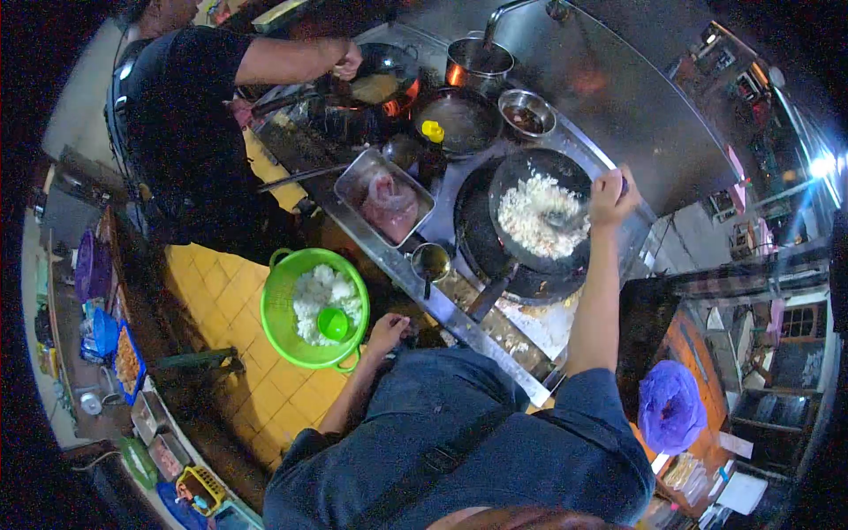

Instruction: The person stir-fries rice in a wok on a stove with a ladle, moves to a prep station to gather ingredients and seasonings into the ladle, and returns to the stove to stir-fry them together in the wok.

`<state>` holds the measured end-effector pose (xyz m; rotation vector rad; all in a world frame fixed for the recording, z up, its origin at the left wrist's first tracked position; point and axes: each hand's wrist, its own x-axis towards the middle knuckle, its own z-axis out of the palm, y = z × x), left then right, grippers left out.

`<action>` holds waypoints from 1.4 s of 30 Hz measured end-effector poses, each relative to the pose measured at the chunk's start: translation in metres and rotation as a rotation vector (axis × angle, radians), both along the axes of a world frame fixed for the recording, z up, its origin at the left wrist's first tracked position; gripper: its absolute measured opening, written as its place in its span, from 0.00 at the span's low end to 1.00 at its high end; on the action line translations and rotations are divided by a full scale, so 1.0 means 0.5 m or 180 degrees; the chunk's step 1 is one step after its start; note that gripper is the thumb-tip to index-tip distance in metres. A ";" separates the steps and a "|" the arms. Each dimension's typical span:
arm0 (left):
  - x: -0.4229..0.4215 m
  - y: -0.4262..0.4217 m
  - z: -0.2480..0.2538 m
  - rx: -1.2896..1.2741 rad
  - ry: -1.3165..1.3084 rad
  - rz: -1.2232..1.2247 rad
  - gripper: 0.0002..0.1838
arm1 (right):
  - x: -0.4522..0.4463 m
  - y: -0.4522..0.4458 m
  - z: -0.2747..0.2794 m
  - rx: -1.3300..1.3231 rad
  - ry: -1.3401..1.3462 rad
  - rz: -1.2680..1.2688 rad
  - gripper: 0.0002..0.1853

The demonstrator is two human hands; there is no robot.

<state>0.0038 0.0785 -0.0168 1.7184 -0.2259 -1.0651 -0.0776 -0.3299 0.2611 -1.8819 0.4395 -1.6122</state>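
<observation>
White rice [541, 215] lies in a dark wok [512, 168] over the stove. My right hand [611, 196] grips the handle of a metal spatula [558, 217], whose blurred head is in the rice. The wok's own long handle [493, 291] points toward my body, with neither hand on it. Low at my left side, my left hand [387, 336] is closed with its fingers curled; whether anything is in it does not show. Beside it stands a green basket [276, 305] of white rice, with a green cup [333, 324] resting on the rice.
A metal tray of raw meat [389, 208] and a small dark ladle [431, 261] sit along the counter edge. Behind are a metal bowl [527, 113], a pot [478, 66] and another pan [458, 124]. A co-worker [190, 132] reaches over a wok at the left.
</observation>
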 end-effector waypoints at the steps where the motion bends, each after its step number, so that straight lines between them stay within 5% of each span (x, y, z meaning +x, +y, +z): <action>1: 0.000 -0.014 0.014 0.0052 -0.0100 -0.0041 0.15 | 0.013 -0.027 -0.012 0.0619 -0.0333 0.0562 0.14; 4: 0.003 -0.020 0.029 0.0127 -0.0463 -0.0368 0.15 | 0.014 -0.029 0.035 0.0199 -0.0256 -0.0290 0.15; 6: 0.007 -0.012 -0.040 0.0091 -0.0338 -0.0426 0.15 | 0.012 -0.020 0.034 0.0704 -0.0320 0.0228 0.12; 8: 0.001 -0.018 0.005 0.0273 -0.0514 -0.0532 0.15 | 0.012 -0.050 -0.013 -0.0704 -0.0234 -0.0380 0.09; 9: -0.001 -0.024 0.037 0.0320 -0.0367 -0.0545 0.16 | 0.018 -0.015 0.047 0.0407 -0.0038 -0.0089 0.08; 12: 0.006 -0.038 0.044 0.0313 -0.0081 -0.0615 0.17 | -0.013 0.000 0.076 0.0214 0.0200 -0.0021 0.12; 13: 0.004 -0.033 0.025 0.0291 -0.0190 -0.0622 0.16 | -0.023 -0.002 0.047 0.0950 -0.0120 0.0330 0.13; 16: 0.001 -0.023 0.034 0.0278 -0.0262 -0.0743 0.17 | -0.018 -0.055 -0.010 0.0694 -0.0063 0.0328 0.14; 17: 0.000 -0.022 0.017 0.0261 -0.0300 -0.0736 0.18 | -0.007 -0.043 0.025 -0.0116 0.0305 -0.0164 0.14; 21: 0.013 -0.028 0.042 0.0477 -0.0605 -0.0866 0.21 | -0.037 0.014 0.040 0.1040 -0.0406 0.0195 0.12; 27: 0.015 -0.035 0.048 0.0749 -0.0496 -0.1008 0.24 | -0.051 0.014 0.058 0.0814 -0.0269 0.0284 0.12; 32: -0.004 -0.013 0.044 0.0540 -0.1205 -0.1304 0.23 | -0.047 -0.016 0.010 0.0034 -0.0037 0.0194 0.14; 33: -0.002 -0.024 0.053 0.0390 -0.1169 -0.1433 0.22 | -0.042 -0.005 0.030 0.0580 -0.0450 0.0442 0.14; 36: -0.012 -0.028 0.054 0.0761 -0.1032 -0.1273 0.21 | -0.053 -0.010 0.052 0.0490 -0.0680 0.0720 0.15; 37: -0.014 -0.022 0.057 0.0781 -0.1036 -0.1285 0.21 | -0.043 -0.059 0.002 -0.0135 -0.0371 0.0142 0.15; 42: -0.018 -0.025 0.056 0.0789 -0.1481 -0.1504 0.20 | -0.015 -0.024 0.066 0.0787 -0.0620 0.0646 0.16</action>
